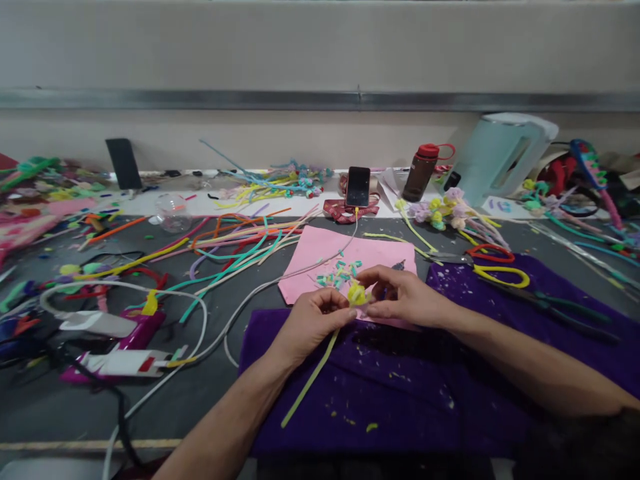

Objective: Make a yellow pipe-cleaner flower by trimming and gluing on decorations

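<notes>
Hands (306, 327) (410, 297) with yellow piece (356, 293) between

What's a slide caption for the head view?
Left hand and right hand hold a yellow pipe-cleaner flower, its yellow-green stem over purple cloth.

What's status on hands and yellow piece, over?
Left hand, right hand: both on yellow piece. Pale green stem slanting toward person. Teal clippings close behind, not blocking.

The craft piece (357, 294) sits before the phone (358, 187), left of the scissors (473, 261).
</notes>
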Available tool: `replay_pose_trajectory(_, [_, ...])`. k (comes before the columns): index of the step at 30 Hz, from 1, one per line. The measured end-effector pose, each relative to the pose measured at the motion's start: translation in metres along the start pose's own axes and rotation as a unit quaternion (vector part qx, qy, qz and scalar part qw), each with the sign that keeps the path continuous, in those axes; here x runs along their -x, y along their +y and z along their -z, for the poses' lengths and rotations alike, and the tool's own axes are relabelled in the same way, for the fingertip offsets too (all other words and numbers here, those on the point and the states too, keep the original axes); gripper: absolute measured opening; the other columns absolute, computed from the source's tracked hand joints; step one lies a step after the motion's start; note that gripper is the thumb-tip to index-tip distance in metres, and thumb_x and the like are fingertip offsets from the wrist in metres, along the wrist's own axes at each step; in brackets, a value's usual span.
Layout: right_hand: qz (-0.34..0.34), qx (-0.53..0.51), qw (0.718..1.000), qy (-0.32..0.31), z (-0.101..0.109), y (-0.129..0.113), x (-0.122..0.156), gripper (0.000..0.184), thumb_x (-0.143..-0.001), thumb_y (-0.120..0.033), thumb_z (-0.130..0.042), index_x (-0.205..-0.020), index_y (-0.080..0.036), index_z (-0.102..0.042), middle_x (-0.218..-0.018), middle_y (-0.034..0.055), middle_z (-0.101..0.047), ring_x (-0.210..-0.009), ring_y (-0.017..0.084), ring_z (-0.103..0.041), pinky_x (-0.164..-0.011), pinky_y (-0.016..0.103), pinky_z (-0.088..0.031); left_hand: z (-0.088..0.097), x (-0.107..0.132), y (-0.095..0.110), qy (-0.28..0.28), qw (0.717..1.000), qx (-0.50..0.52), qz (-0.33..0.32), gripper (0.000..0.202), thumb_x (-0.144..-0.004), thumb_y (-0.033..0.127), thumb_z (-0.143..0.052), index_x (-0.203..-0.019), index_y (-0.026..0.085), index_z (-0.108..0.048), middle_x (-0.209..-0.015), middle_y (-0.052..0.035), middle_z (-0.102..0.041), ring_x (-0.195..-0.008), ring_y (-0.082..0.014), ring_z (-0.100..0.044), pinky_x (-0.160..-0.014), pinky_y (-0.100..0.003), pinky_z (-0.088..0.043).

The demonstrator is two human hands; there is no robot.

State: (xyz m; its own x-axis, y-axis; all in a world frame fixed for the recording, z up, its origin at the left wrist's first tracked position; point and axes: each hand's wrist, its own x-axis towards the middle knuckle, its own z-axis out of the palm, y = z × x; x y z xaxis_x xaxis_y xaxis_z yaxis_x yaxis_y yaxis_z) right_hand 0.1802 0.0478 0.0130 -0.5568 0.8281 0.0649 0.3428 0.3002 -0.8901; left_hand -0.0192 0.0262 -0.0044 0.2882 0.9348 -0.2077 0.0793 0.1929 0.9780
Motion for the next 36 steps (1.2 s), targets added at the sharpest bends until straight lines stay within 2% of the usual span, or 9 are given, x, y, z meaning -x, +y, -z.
replay_pose_trajectory(10, [0.016,-0.038,0.998,-0.037,-0.009,0.007,0.0,0.047,-0.071,-0.029,-0.067,-0.115,-0.021,-0.051,-0.101,0.0036,-0.059,-0.08,0.013,-0.056,-0.066,0.025,-0.046,-0.003,0.001,0.003,-0.037,0.997,-0.068,-0.004,0.021,-0.062,0.031,-0.067,-0.063,0.014,-0.055,-0.053,0.0051,-0.046,-0.047,-0.0062,-0.035,-0.046,-0.02,-0.024])
replay_pose_trajectory(20, [0.047,-0.048,0.996,-0.056,-0.003,0.004,0.002,0.054,-0.069,-0.022,-0.069,-0.12,-0.023,-0.049,-0.096,0.0009,-0.058,-0.074,0.011,-0.054,-0.062,0.022,-0.045,-0.003,0.003,0.005,-0.063,0.998,-0.025,0.017,0.015,-0.063,0.026,-0.066,-0.063,0.013,-0.058,-0.053,0.0046,-0.048,-0.048,-0.0063,-0.038,-0.048,-0.02,-0.026])
replay_pose_trajectory(26, [0.056,-0.105,0.986,-0.116,0.0,0.004,0.002,0.046,-0.07,-0.023,-0.069,-0.114,-0.023,-0.055,-0.104,0.0021,-0.056,-0.079,0.011,-0.053,-0.064,0.022,-0.044,-0.003,0.005,0.008,-0.102,0.993,-0.007,0.059,0.013,-0.061,0.024,-0.067,-0.063,0.014,-0.058,-0.052,0.005,-0.049,-0.046,-0.0057,-0.039,-0.047,-0.02,-0.026])
replay_pose_trajectory(31, [0.056,-0.118,0.986,-0.107,-0.001,0.006,0.003,0.041,-0.071,-0.022,-0.068,-0.11,-0.021,-0.056,-0.096,0.0012,-0.056,-0.076,0.01,-0.053,-0.063,0.022,-0.044,-0.003,0.005,0.01,-0.108,0.992,0.0,0.068,0.014,-0.06,0.024,-0.068,-0.063,0.013,-0.059,-0.052,0.0047,-0.05,-0.045,-0.0052,-0.038,-0.046,-0.02,-0.026])
replay_pose_trajectory(36, [0.049,-0.116,0.987,-0.102,-0.003,0.006,0.003,0.037,-0.072,-0.023,-0.067,-0.108,-0.02,-0.057,-0.096,0.0014,-0.056,-0.078,0.011,-0.053,-0.064,0.023,-0.044,-0.003,0.004,0.009,-0.101,0.992,-0.002,0.071,0.015,-0.061,0.025,-0.068,-0.064,0.014,-0.06,-0.052,0.005,-0.049,-0.046,-0.005,-0.037,-0.046,-0.02,-0.025])
